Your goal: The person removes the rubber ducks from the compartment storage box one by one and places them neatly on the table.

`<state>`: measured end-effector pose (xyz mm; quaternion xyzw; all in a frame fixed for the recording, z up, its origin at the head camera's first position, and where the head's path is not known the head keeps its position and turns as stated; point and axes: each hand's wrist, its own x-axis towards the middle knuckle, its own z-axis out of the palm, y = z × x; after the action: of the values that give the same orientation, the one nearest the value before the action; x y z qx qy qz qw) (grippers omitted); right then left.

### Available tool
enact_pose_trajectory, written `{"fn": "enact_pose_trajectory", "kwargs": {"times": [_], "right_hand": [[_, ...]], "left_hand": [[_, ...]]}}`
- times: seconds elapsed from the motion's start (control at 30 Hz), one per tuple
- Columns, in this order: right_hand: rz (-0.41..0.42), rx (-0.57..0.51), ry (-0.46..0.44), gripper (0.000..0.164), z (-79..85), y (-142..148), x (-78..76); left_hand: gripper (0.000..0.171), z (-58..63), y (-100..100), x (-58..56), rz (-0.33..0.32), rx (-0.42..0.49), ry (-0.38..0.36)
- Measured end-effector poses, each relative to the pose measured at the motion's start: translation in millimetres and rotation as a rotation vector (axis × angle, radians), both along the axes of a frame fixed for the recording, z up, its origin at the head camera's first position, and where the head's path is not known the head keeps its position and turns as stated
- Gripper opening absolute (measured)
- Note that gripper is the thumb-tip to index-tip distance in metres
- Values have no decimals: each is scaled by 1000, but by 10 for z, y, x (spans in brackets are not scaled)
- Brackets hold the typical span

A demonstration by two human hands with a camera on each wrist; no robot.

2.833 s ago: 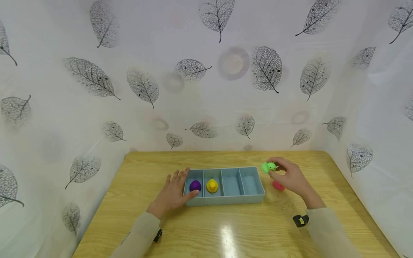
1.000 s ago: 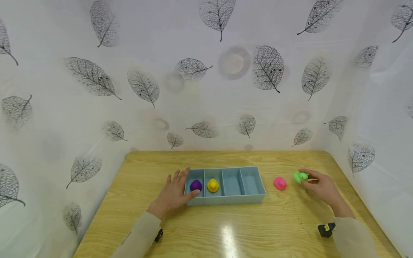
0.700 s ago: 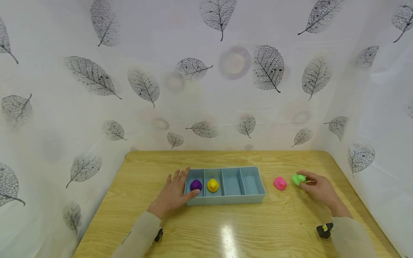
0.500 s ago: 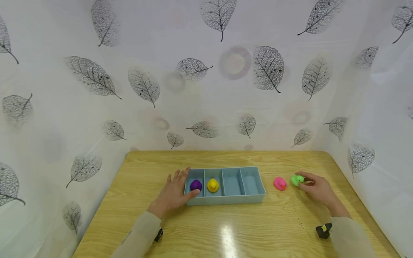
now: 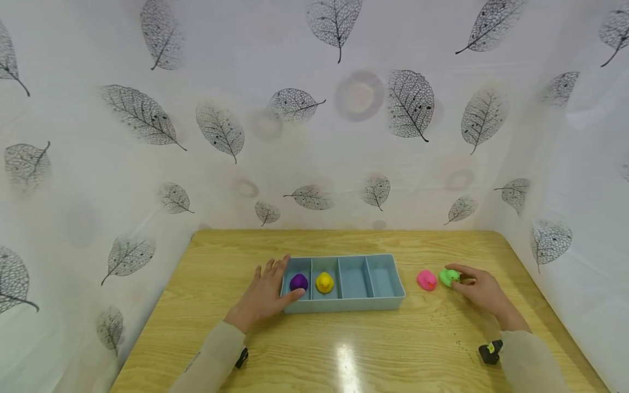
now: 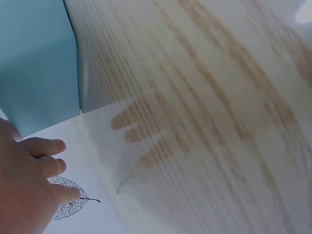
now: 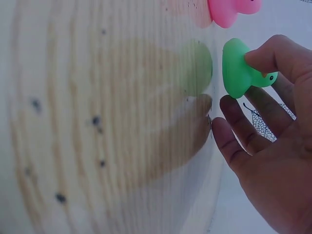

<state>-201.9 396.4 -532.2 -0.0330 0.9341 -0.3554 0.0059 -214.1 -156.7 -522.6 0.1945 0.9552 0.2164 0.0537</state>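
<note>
In the head view a grey-blue four-compartment box [image 5: 355, 279] stands on the table. My left hand [image 5: 262, 295] rests at its left end, index finger along the end wall and thumb over the front rim. Inside, a purple duck [image 5: 298, 283] occupies the leftmost compartment and a yellow rubber duck [image 5: 324, 283] the one beside it. My right hand [image 5: 482, 292], to the right of the box, pinches a green rubber duck [image 5: 447, 277] between thumb and fingers. The right wrist view shows a narrow gap between this duck and the tabletop. Just left of it sits a pink rubber duck [image 5: 427, 280].
The wood-grain table [image 5: 295, 349] reaches back to a white, leaf-printed curtain [image 5: 314, 153], which also hangs along both sides. Two compartments at the right of the box hold nothing. Small dark specks dot the table near my right arm.
My right hand carried the green duck from beside the box's right end out to the right past the pink duck, then brought it back left and lower, near the pink one. The left hand stays put.
</note>
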Motion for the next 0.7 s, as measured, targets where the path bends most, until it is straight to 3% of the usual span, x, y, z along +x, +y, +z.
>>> {"fn": "enact_pose_trajectory", "kwargs": {"times": [0.7], "right_hand": [[19,-3,29,41,-47,-5,-11]], "left_hand": [[102,24,3,10,-5,3,-8]]}}
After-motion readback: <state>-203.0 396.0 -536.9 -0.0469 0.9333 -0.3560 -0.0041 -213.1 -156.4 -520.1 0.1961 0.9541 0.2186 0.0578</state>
